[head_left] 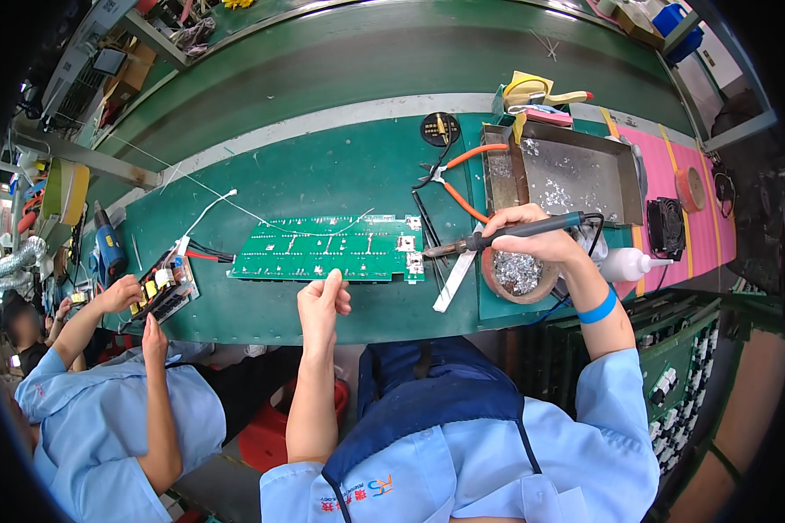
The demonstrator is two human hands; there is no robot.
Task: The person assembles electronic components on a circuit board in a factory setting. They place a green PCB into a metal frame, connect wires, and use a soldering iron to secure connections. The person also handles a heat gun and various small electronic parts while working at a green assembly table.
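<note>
A long green circuit board [301, 248] lies solder side up on the green bench in front of me. My left hand [323, 305] pinches its near edge, thumb on top and fingers curled; the fingertips' undersides are hidden. In my right hand [532, 231] is a soldering iron [536, 228], held like a pen and pointing left. Its tip is at the metal pads on the board's right end; whether it touches them I cannot tell. A thin pale wire [244, 209] runs loosely over the board. Red and black leads [209, 253] extend from its left end.
Orange-handled cutters [467, 202] lie behind the iron. A round dish of metal scraps [519, 275] sits below my right hand, a metal tray [584, 166] behind it, a white squeeze bottle [632, 264] rightward. At left, a co-worker's hands [122, 295] handle another circuit assembly [170, 292].
</note>
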